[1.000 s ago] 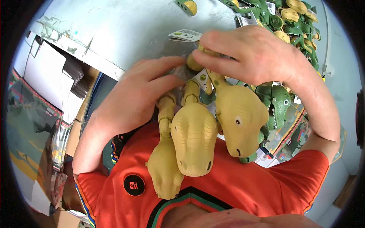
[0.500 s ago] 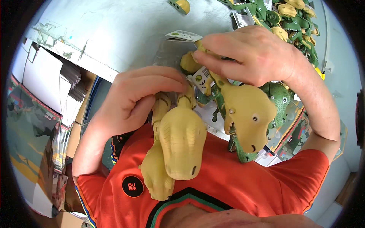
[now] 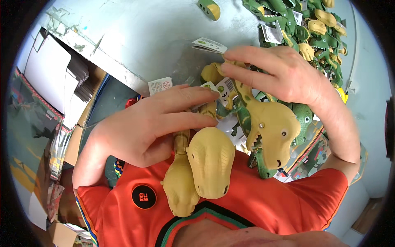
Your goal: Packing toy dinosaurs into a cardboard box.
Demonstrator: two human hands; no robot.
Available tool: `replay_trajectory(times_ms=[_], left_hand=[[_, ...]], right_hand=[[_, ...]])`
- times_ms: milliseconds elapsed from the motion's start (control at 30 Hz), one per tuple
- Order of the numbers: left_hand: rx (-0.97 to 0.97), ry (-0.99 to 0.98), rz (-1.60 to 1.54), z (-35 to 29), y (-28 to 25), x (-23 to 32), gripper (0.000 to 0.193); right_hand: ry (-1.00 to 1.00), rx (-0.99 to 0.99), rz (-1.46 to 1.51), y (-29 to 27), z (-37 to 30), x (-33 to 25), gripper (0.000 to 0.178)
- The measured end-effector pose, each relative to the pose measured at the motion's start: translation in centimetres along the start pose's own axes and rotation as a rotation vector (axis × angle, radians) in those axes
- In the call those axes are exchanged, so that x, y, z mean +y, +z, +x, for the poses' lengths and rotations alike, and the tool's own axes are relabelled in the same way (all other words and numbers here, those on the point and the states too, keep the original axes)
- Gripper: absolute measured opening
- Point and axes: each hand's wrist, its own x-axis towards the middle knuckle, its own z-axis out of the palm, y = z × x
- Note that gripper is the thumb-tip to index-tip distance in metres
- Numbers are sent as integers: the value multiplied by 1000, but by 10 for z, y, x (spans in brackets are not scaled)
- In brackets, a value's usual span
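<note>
My right hand (image 3: 279, 76) pinches the upper end of a yellow-and-green toy dinosaur (image 3: 273, 131), whose open-mouthed head hangs down. Beside its fingertips a folded white tag (image 3: 210, 44) sticks out. My left hand (image 3: 148, 125) lies across the necks of other toys with its fingers stretched out and spread. Under it hang a large yellow dinosaur head (image 3: 210, 162) and a smaller yellow dinosaur head (image 3: 180, 185), both in front of my red shirt. Behind the right-hand toy shows a green dinosaur head (image 3: 302, 117). My fingers partly hide the toys' bodies.
A pale worktable (image 3: 135, 37) stretches ahead, with a heap of green and yellow toy dinosaurs (image 3: 317, 37) at its far right. One loose green-and-yellow piece (image 3: 210, 10) lies at the far edge. White card sheets (image 3: 51, 70) and printed packaging (image 3: 33, 136) stand at left.
My left hand's fingers have uncurled and now reach right across the toys' necks. The hanging yellow heads have shifted slightly right. A white tag now shows above my left hand.
</note>
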Motion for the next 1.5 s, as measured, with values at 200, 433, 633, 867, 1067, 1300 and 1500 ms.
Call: replay_trajectory(times_ms=[200,433,633,867,1067,1300,1500], left_hand=[[53,-35,92,0,6,-6,65],[33,-115,-26,3,0,-2,63],[27,-15,167,5,7,2,61],[-42,-48,409,7,11,12,45],[-22,-26,401,12,13,12,40],[-49,-190,87,23,9,1,48],[-8,-94,210,31,18,-5,47]], right_hand=[[-3,41,108,5,3,3,39],[10,31,98,12,0,5,36],[-4,63,11,9,-6,9,41],[-57,42,43,9,-6,8,42],[-41,-40,68,4,0,10,43],[-78,-22,82,7,1,12,45],[-35,-33,84,11,-4,11,41]])
